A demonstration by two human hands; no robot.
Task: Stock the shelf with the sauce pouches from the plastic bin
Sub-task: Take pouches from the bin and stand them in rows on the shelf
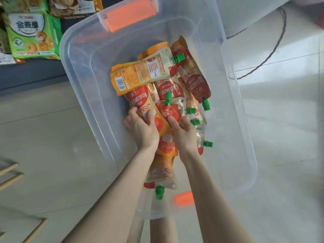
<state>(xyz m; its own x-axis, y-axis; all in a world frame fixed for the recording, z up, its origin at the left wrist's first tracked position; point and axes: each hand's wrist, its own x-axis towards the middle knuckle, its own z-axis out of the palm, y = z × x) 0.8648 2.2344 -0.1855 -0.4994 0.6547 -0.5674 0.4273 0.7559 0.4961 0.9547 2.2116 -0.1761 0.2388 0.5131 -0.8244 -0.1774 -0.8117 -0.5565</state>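
Bin: clear plastic bin (pixel 82 71), stood on the pale tiled floor (pixel 43 137); orange latches (pixel 129 16) at 12 and 6 o'clock of its rim.
Task items: sauce pouches (pixel 198 85), red and orange with green screw caps, lay heaped in the bin's middle and toward 6 o'clock, overlapping at all angles.
Print: 海天 and 番茄沙司 read on several fronts.
Crosswise pouch (pixel 140 74): lay back side up at 11 o'clock of the heap, showing a barcode and fine text too small to read.
Left hand (pixel 140 127): gripped a long pouch (pixel 138 99), fingers curled over its edge, at 8 o'clock of the heap.
Right hand (pixel 183 132): pinched a tomato-face pouch (pixel 166 109), thumb pressed on its front, fingers hidden beneath.
Shelf (pixel 26 74): dark ledge at 10 o'clock, carrying green snack bags (pixel 31 35) marked 金麦圈.
Cable (pixel 273 50): looped at 2 o'clock.
Rods (pixel 10 172): wooden, at 8 o'clock.
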